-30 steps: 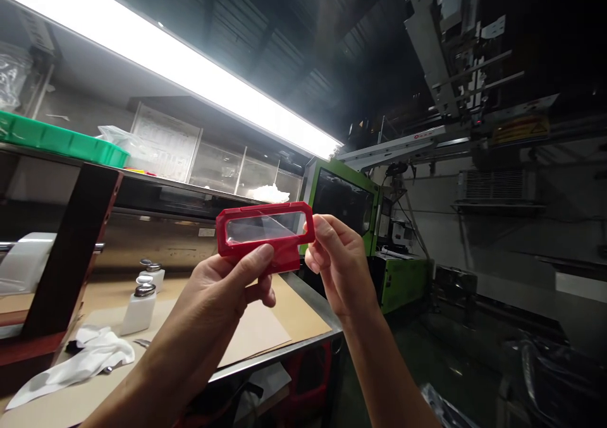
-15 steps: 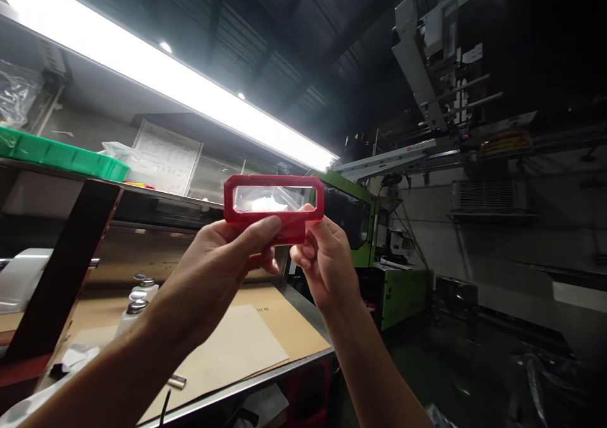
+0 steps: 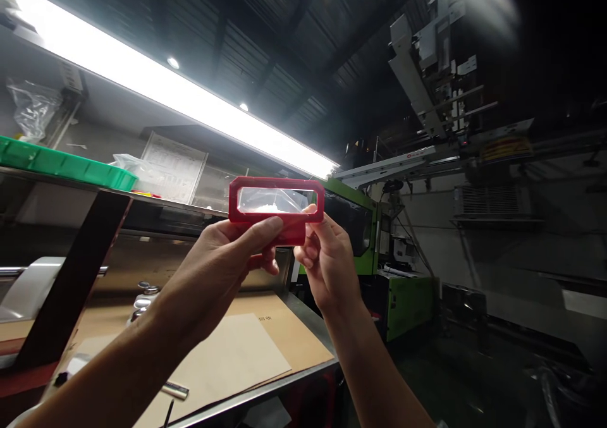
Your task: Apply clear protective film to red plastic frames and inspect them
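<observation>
A red plastic frame-like part with a clear, see-through window is held up in front of me, below the bright lamp. My left hand grips its lower edge, thumb across the front and fingers behind. The right end is pinched by my right hand, its fingers curled and a fingertip showing through the window. A bright white patch and slanting streaks appear in the window; I cannot tell whether they are glare or something behind it.
Below lies a workbench with a cardboard sheet and a paler sheet. Metal-topped bottles stand behind my left forearm. A green tray sits on the shelf, under a long lamp. A green machine is at right.
My view has shifted slightly, so the shelf and bench appear a little lower and further right. Both hands keep hold of the red part, which stays almost still in the picture.
</observation>
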`<action>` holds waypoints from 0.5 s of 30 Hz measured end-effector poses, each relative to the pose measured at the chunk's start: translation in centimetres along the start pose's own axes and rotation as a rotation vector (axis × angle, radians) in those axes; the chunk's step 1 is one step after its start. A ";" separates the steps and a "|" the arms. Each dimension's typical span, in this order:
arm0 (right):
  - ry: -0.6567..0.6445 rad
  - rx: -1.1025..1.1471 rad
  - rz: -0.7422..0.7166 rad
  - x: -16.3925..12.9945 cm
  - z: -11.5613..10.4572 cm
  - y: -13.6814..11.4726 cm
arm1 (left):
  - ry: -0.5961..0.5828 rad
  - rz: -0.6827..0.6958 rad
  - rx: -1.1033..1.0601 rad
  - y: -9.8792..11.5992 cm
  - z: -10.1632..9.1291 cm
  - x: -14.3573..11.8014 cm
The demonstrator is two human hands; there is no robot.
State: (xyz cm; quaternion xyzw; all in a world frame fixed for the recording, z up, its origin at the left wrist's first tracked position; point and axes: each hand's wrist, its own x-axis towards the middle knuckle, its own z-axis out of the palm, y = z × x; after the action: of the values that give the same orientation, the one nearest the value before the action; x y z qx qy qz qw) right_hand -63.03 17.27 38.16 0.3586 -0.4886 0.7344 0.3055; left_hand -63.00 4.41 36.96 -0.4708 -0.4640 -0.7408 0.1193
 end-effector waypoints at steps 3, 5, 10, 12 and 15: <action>0.008 0.005 -0.007 0.0 0.0 0.0 | -0.039 0.006 -0.010 -0.3 -0.2 0.1; 0.016 0.011 0.004 -0.1 0.0 -0.1 | -0.030 -0.004 -0.010 -0.5 -0.4 0.1; 0.014 0.019 0.012 0.1 -0.1 0.1 | -0.018 -0.026 -0.013 -0.7 -0.7 0.0; -0.001 0.007 0.007 0.2 -0.1 0.3 | -0.018 -0.022 -0.016 -0.7 -0.8 0.1; -0.012 0.007 0.001 0.4 -0.2 0.5 | -0.032 0.005 -0.033 -0.7 -0.6 0.5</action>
State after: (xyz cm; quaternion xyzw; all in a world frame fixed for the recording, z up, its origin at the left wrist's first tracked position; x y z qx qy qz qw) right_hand -63.68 17.30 38.22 0.3637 -0.4879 0.7342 0.3009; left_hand -64.06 4.47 36.89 -0.4856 -0.4523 -0.7405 0.1062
